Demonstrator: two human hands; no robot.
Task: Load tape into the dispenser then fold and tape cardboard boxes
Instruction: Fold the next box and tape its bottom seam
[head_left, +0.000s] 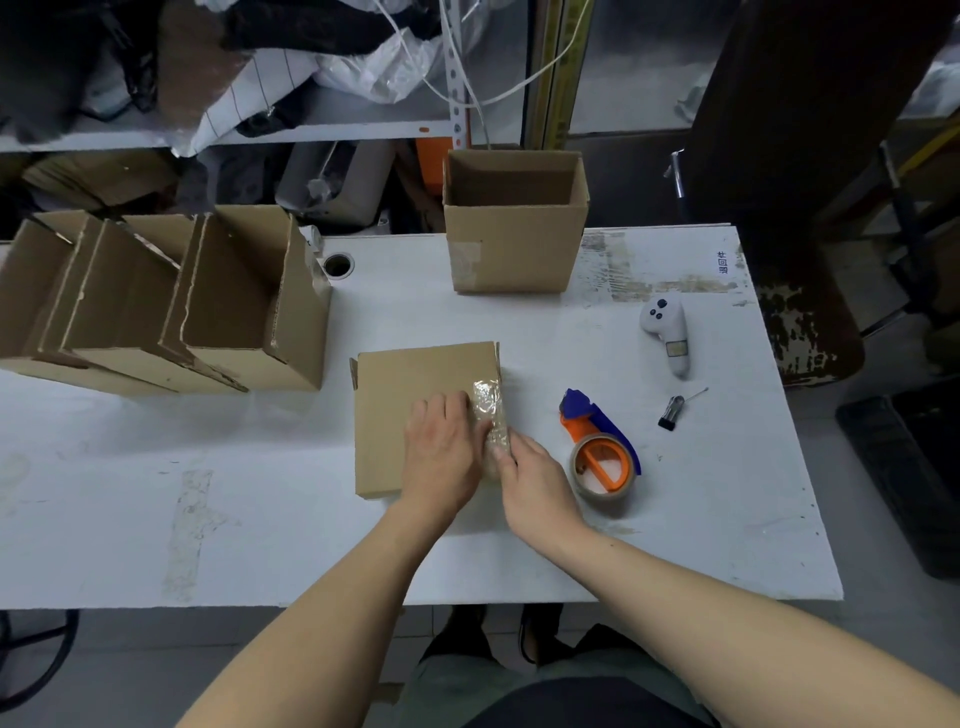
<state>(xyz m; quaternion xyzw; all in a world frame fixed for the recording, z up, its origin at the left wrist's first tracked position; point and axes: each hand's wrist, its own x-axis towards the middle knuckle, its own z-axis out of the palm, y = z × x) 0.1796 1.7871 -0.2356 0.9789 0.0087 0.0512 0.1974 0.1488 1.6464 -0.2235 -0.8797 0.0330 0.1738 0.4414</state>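
Note:
A folded cardboard box (400, 405) lies in the middle of the white table (156, 493). A strip of clear tape (488, 402) runs along its right edge. My left hand (444, 447) lies flat on top of the box with its fingers against the tape. My right hand (535, 480) presses the tape at the box's right edge with its fingertips. The blue and orange tape dispenser (600, 447), loaded with a roll of tape, lies on the table just right of my right hand. Neither hand grips anything.
Several open cardboard boxes (156, 312) lean together at the left. Another open box (514, 228) stands upright at the back. A white controller (667, 332) and a small black clip (672, 410) lie at the right. Cluttered shelves stand behind the table.

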